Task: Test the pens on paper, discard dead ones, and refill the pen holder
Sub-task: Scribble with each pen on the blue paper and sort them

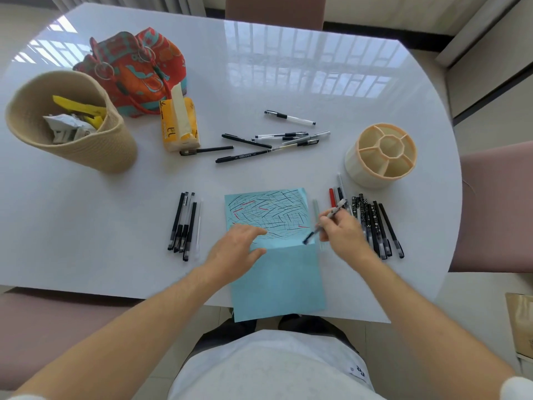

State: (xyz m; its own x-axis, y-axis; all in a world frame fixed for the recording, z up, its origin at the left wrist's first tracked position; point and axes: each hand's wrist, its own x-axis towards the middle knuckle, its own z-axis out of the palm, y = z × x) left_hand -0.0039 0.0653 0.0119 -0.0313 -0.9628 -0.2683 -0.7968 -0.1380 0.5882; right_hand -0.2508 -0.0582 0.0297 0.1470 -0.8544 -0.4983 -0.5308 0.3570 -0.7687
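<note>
Testing a pen (324, 220), the right hand (343, 230) pinches it, tip at the paper's (277, 272) right edge; the left hand (236, 249) lies flat, fingers spread, pinning the sheet. Better to stroke lightly on bare blue.

This is looking like a home dining room, with soft pink chairs (496, 203) sitting around a shiny white table (259, 82) and curtains (129, 1) hanging by the window.
</note>
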